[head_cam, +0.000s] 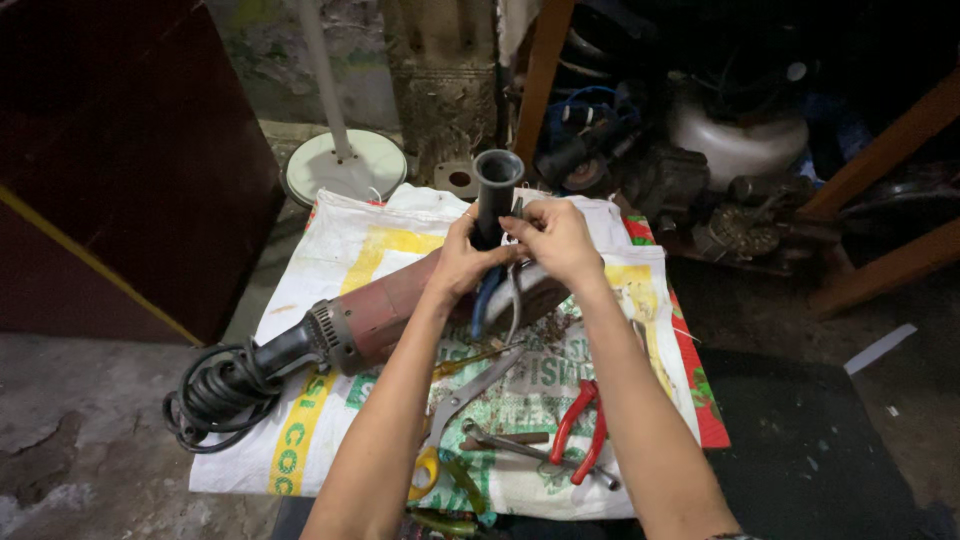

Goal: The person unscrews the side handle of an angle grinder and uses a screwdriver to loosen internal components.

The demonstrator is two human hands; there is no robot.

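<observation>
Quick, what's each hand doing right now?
Left hand: closed around the dark tube-shaped handle.
Right hand: fingers pinched at the same handle; what they grip cannot be told.

A white sack (330, 250) covers the floor. On it lie red pliers (583, 425), a metal wrench (535, 452) and scissors (450, 425). A white fan base (345, 165) stands behind.

Two hands are in view — the left hand (462, 262) and the right hand (556, 238) — both gripping one black handle tube (496, 196). One red angle grinder (385, 310) lies on one printed sack (345, 240), with one coiled black cord (215, 395) at the near left. Near the middle: one pair of red-handled pliers (583, 428), one pair of yellow-handled scissors (450, 420), one metal wrench (530, 452) — and one white round fan base (345, 165) far left.
</observation>
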